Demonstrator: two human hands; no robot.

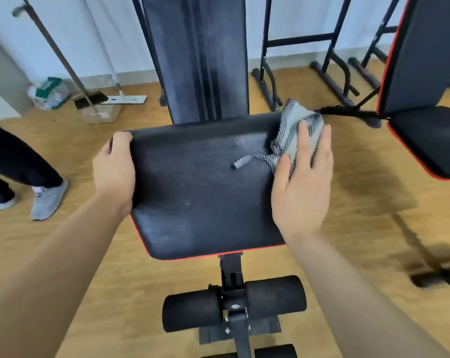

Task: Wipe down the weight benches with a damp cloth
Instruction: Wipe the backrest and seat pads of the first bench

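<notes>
Both forearms bare w/ no sleeves; left hand & right hand ungloved.

Head view: black padded bench seat w/ red piping centre, streaky damp marks on surface. Left hand grips seat's left edge, thumb on top. Right hand flat on grey striped cloth at seat's far right corner. Black upright backrest pad behind seat. Black foam leg rollers below. Second red-trimmed bench at right. Broom & flat mop by wall, far left. Another person's grey sneaker on wood floor
</notes>
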